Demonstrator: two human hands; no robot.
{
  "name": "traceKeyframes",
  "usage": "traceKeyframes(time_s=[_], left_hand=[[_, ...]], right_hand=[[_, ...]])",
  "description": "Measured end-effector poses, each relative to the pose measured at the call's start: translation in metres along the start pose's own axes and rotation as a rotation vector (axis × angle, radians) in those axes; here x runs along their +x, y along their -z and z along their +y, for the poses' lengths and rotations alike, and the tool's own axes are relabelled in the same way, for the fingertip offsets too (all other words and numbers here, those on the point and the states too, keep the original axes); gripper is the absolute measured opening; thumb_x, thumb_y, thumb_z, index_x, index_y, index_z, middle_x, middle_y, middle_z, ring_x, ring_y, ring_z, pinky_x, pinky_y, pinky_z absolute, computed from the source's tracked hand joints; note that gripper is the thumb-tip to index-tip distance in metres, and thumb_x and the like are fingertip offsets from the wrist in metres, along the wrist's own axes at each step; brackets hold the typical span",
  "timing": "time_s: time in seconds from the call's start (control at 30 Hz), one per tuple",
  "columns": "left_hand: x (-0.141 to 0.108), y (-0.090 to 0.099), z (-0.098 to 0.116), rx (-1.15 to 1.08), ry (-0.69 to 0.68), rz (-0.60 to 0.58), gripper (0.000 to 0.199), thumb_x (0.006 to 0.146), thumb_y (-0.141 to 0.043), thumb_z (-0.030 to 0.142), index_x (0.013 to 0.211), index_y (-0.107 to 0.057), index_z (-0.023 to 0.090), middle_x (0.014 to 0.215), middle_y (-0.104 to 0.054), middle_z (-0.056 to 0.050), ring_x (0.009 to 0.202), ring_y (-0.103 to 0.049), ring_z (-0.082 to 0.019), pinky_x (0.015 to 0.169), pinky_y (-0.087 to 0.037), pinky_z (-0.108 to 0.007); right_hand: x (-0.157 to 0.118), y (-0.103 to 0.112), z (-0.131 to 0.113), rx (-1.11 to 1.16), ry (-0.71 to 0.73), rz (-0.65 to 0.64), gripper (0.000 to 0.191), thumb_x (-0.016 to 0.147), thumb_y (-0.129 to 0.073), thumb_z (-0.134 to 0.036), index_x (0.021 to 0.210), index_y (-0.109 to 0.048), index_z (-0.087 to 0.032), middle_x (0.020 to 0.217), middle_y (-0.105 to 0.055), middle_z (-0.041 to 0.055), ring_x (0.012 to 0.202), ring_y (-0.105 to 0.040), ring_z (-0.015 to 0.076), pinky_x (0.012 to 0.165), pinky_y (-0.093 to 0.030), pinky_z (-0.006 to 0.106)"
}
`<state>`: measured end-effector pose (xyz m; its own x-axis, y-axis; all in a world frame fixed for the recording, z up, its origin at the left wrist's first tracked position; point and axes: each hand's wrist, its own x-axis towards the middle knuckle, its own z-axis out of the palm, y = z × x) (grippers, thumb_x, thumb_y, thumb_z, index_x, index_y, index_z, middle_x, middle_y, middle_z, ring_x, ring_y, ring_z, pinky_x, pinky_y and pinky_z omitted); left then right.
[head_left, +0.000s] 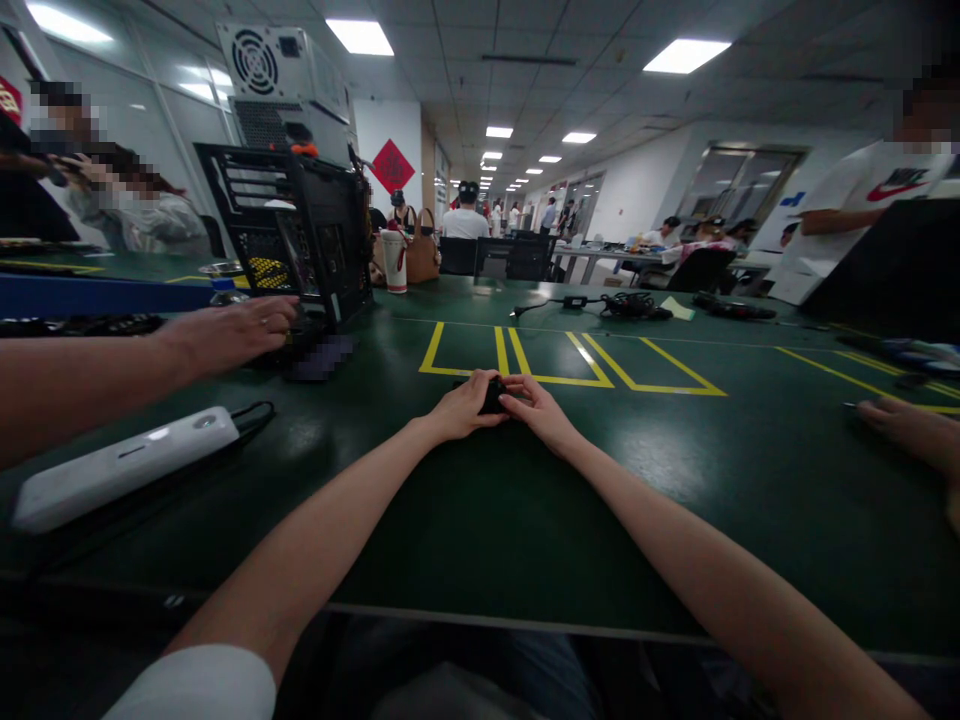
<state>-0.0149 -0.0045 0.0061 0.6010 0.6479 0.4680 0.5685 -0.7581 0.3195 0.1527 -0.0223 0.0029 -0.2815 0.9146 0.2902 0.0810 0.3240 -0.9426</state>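
Observation:
Both of my hands meet over the green table (465,520), just in front of the yellow tape outlines (517,350). Between them is a small black object (493,395), largely covered by fingers, so its kind does not show. My left hand (466,408) wraps around its left side with the fingers curled. On the other side, my right hand (536,408) pinches it between thumb and fingers.
A white power strip (127,465) lies at left, below another person's hand (255,325) by an open black computer case (300,230). Black cables (637,305) and a paper cup (394,262) stand farther back. Another person's hand (900,425) rests at right.

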Motion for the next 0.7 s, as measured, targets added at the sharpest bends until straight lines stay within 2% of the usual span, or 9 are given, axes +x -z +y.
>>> traceKeyframes(time_s=[0.23, 0.37, 0.47, 0.57, 0.7], left_hand=[[0.0001, 0.0011, 0.0007, -0.003, 0.011, -0.021, 0.06, 0.071, -0.053, 0.041, 0.118, -0.022, 0.018, 0.113, -0.038, -0.01, 0.103, -0.045, -0.025, 0.081, -0.042, -0.04], [-0.0004, 0.0026, 0.0023, -0.003, 0.01, -0.02, 0.06, 0.071, -0.053, 0.041, 0.117, -0.023, 0.019, 0.113, -0.038, -0.01, 0.103, -0.045, -0.025, 0.081, -0.042, -0.04], [-0.001, 0.0031, 0.0026, -0.007, 0.018, -0.028, 0.059, 0.072, -0.053, 0.04, 0.117, -0.023, 0.019, 0.113, -0.038, -0.01, 0.103, -0.045, -0.025, 0.08, -0.042, -0.04], [-0.0014, 0.0037, 0.0027, -0.009, 0.022, -0.032, 0.058, 0.072, -0.052, 0.041, 0.117, -0.023, 0.019, 0.112, -0.038, -0.01, 0.102, -0.046, -0.025, 0.08, -0.043, -0.04], [-0.0014, 0.0046, 0.0034, -0.016, 0.024, -0.038, 0.058, 0.072, -0.053, 0.041, 0.117, -0.023, 0.019, 0.112, -0.038, -0.01, 0.102, -0.046, -0.025, 0.081, -0.042, -0.04]], right_hand=[[-0.0012, 0.0009, -0.0025, 0.035, -0.008, -0.01, 0.028, 0.066, -0.061, -0.03, 0.09, -0.051, -0.022, 0.088, -0.055, 0.0, 0.077, -0.056, 0.0119, 0.073, -0.046, 0.03], [-0.0006, -0.0009, -0.003, 0.049, 0.031, -0.002, 0.024, 0.065, -0.062, -0.028, 0.085, -0.05, -0.021, 0.093, -0.054, 0.0006, 0.08, -0.057, 0.0129, 0.074, -0.046, 0.031], [-0.0002, -0.0003, -0.003, 0.019, 0.048, 0.01, 0.031, 0.063, -0.063, -0.024, 0.091, -0.05, -0.021, 0.098, -0.053, 0.0021, 0.089, -0.056, 0.0151, 0.08, -0.045, 0.033], [-0.0009, 0.002, -0.0031, -0.001, 0.02, -0.035, 0.035, 0.065, -0.062, -0.024, 0.098, -0.049, -0.022, 0.102, -0.053, 0.0038, 0.092, -0.055, 0.0161, 0.083, -0.043, 0.036], [-0.0021, 0.0035, -0.0034, 0.024, 0.036, -0.065, 0.032, 0.064, -0.063, -0.025, 0.094, -0.051, -0.022, 0.1, -0.054, 0.0021, 0.09, -0.056, 0.0161, 0.082, -0.045, 0.035]])
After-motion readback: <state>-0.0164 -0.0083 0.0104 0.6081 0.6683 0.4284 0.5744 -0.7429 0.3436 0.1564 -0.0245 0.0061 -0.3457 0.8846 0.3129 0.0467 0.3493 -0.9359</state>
